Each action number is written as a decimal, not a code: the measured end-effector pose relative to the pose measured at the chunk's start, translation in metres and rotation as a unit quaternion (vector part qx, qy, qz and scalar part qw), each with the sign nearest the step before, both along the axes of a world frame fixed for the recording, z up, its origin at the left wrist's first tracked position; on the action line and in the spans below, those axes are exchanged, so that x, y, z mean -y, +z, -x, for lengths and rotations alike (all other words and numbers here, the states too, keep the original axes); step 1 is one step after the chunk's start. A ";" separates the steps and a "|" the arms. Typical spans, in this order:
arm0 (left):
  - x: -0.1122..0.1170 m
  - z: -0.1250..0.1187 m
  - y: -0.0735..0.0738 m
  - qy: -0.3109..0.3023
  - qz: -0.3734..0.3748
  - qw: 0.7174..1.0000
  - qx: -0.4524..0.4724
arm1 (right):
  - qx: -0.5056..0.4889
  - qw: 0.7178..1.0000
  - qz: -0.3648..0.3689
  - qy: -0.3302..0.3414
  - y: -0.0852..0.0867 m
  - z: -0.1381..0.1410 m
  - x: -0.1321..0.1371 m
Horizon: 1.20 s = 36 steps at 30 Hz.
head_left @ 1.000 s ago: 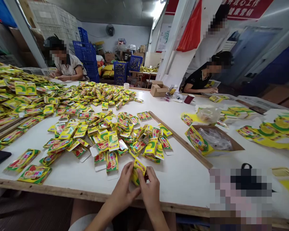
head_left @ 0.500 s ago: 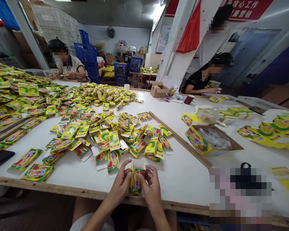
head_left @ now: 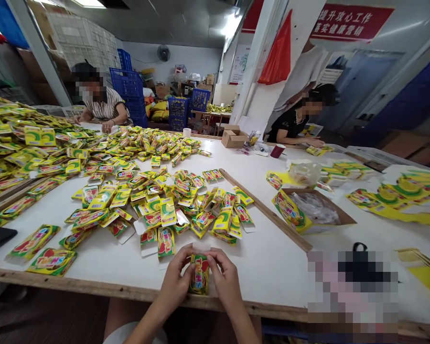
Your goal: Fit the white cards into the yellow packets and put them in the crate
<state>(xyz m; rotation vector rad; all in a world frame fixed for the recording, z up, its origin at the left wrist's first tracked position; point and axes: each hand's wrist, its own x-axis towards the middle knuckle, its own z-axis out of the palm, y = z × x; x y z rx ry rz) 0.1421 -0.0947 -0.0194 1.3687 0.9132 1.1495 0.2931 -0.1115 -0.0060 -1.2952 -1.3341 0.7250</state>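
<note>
At the table's front edge, a small yellow-green carton [head_left: 199, 276] printed with watermelon stands between my two hands, its white top flap raised. My left hand [head_left: 178, 276] grips its left side, thumb against the front. My right hand [head_left: 223, 276] pinches the upper right side, with fingers around the flap. Just beyond lies a loose heap of similar cartons [head_left: 168, 211], some with white flaps sticking out. Two more cartons lie flat to the left, the nearer one [head_left: 53, 263] face up with its lettering visible.
A wooden strip [head_left: 268, 212] runs across the white table [head_left: 258, 267]. To its right stands an open display box [head_left: 313, 224] holding clear plastic. A far larger carton pile [head_left: 32, 143] covers the left side. Two people sit across the table; another stands behind. A dark phone-like object [head_left: 0, 239] lies far left.
My fingers have moved in closer around the carton's top, and its white flap now shows less. The view has shifted slightly. Across the table, the left person's hands have lowered.
</note>
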 end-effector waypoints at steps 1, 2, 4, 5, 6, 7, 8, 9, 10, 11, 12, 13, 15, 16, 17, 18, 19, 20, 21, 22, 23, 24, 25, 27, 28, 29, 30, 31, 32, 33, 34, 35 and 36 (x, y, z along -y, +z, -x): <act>0.001 0.000 0.000 0.006 -0.004 1.000 0.013 | -0.012 1.000 0.000 -0.013 -0.001 0.001 -0.001; 0.002 0.000 0.000 0.007 -0.003 1.000 0.028 | -0.023 0.999 0.001 -0.026 -0.002 0.002 -0.001; 0.002 0.001 0.001 0.005 0.000 0.999 0.038 | -0.027 0.999 0.005 -0.035 -0.003 0.002 0.000; 0.002 0.001 0.003 0.006 -0.009 1.000 0.024 | -0.017 1.000 0.007 -0.025 -0.002 0.002 0.001; 0.001 0.002 0.005 0.008 -0.024 1.000 0.003 | -0.002 1.000 0.008 -0.008 -0.002 0.001 0.002; 0.000 0.002 0.007 0.012 -0.041 0.999 -0.021 | 0.014 1.000 0.007 0.007 0.000 0.000 0.003; -0.001 0.002 0.009 0.018 -0.054 0.998 -0.041 | 0.029 0.999 0.006 0.017 0.002 -0.001 0.005; -0.002 0.002 0.010 0.022 -0.062 0.996 -0.054 | 0.040 0.999 0.007 0.023 0.003 -0.002 0.006; -0.003 0.002 0.012 0.024 -0.066 0.996 -0.059 | 0.047 0.999 0.007 0.024 0.005 -0.002 0.007; -0.004 0.002 0.013 0.025 -0.066 0.996 -0.059 | 0.050 0.999 0.006 0.021 0.006 -0.001 0.008; -0.004 0.002 0.014 0.027 -0.065 0.996 -0.058 | 0.050 0.999 0.005 0.014 0.007 0.000 0.009; -0.004 0.001 0.015 0.029 -0.063 0.996 -0.055 | 0.049 0.999 0.002 0.004 0.007 0.001 0.009; -0.003 0.000 0.016 0.035 -0.053 0.997 -0.051 | 0.048 0.999 -0.006 -0.016 0.007 0.004 0.008; -0.003 0.000 0.016 0.039 -0.045 0.997 -0.051 | 0.050 0.998 -0.007 -0.024 0.007 0.006 0.007; -0.004 -0.001 0.017 0.043 -0.038 0.997 -0.053 | 0.053 0.998 -0.006 -0.028 0.008 0.007 0.006; -0.004 -0.001 0.018 0.045 -0.033 0.997 -0.059 | 0.058 0.998 -0.003 -0.030 0.008 0.008 0.005; -0.005 -0.002 0.019 0.047 -0.031 0.996 -0.066 | 0.063 0.998 0.000 -0.031 0.008 0.009 0.003; -0.006 -0.003 0.020 0.050 -0.031 0.995 -0.075 | 0.069 0.997 0.002 -0.031 0.009 0.009 0.002; -0.007 -0.004 0.021 0.053 -0.032 0.994 -0.085 | 0.078 0.997 0.003 -0.028 0.010 0.009 0.001; -0.008 -0.005 0.022 0.056 -0.034 0.993 -0.094 | 0.087 0.996 0.002 -0.025 0.011 0.008 0.000; -0.009 -0.005 0.022 0.059 -0.036 0.993 -0.101 | 0.097 0.995 -0.001 -0.021 0.012 0.008 -0.001; -0.010 -0.006 0.023 0.062 -0.037 0.992 -0.106 | 0.107 0.994 -0.004 -0.017 0.013 0.007 -0.002; -0.011 -0.007 0.023 0.065 -0.038 0.991 -0.109 | 0.119 0.993 -0.008 -0.013 0.013 0.006 -0.003; -0.012 -0.009 0.024 0.071 -0.039 0.991 -0.111 | 0.147 0.989 -0.014 -0.005 0.015 0.005 -0.006; -0.013 -0.010 0.024 0.074 -0.038 0.990 -0.111 | 0.162 0.987 -0.016 0.001 0.015 0.005 -0.007; -0.013 -0.010 0.024 0.076 -0.036 0.990 -0.111 | 0.177 0.984 -0.016 0.007 0.016 0.004 -0.009; -0.014 -0.011 0.024 0.078 -0.035 0.990 -0.111 | 0.191 0.981 -0.014 0.014 0.017 0.003 -0.011; -0.014 -0.012 0.024 0.080 -0.034 0.990 -0.109 | 0.201 0.979 -0.011 0.022 0.018 0.002 -0.013; -0.015 -0.012 0.023 0.079 -0.033 0.990 -0.108 | 0.208 0.978 -0.006 0.029 0.019 0.001 -0.015; -0.015 -0.012 0.022 0.078 -0.032 0.991 -0.106 | 0.210 0.977 0.001 0.035 0.020 -0.001 -0.016; -0.015 -0.011 0.021 0.076 -0.032 0.991 -0.103 | 0.209 0.977 0.008 0.041 0.020 -0.002 -0.016; -0.015 -0.010 0.019 0.072 -0.030 0.992 -0.100 | 0.204 0.978 0.014 0.047 0.021 -0.004 -0.016; -0.014 -0.009 0.017 0.066 -0.028 0.993 -0.098 | 0.193 0.980 0.020 0.054 0.020 -0.005 -0.015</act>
